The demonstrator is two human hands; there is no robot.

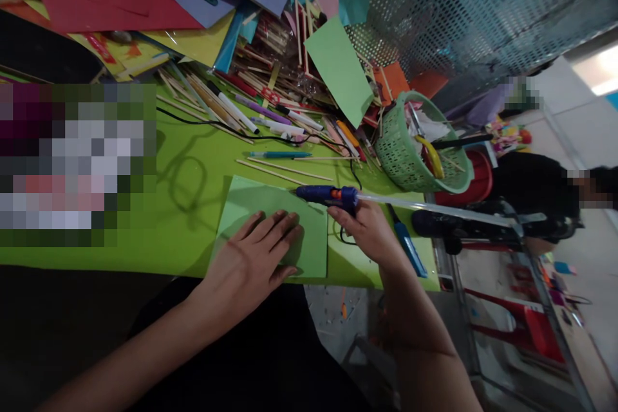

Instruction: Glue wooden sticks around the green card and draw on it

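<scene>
A light green sheet of paper (309,238) lies at the front edge of the green table. My left hand (255,254) rests flat on it with the fingers stretched out. My right hand (369,228) is wrapped round the handle of a blue glue gun (316,194), whose nozzle points left over the sheet's upper part. A long clear glue stick (434,207) sticks out of the back of the gun toward the right. Just behind the sheet lie thin wooden sticks (270,171) and a teal pen (280,155).
Behind are pens, stick bundles and coloured papers (340,71), crossed by a black cable (212,122). A green basket (403,158) of tools stands right, and a blue tool (409,248) lies beside my right wrist. A person in black (531,187) is at the right.
</scene>
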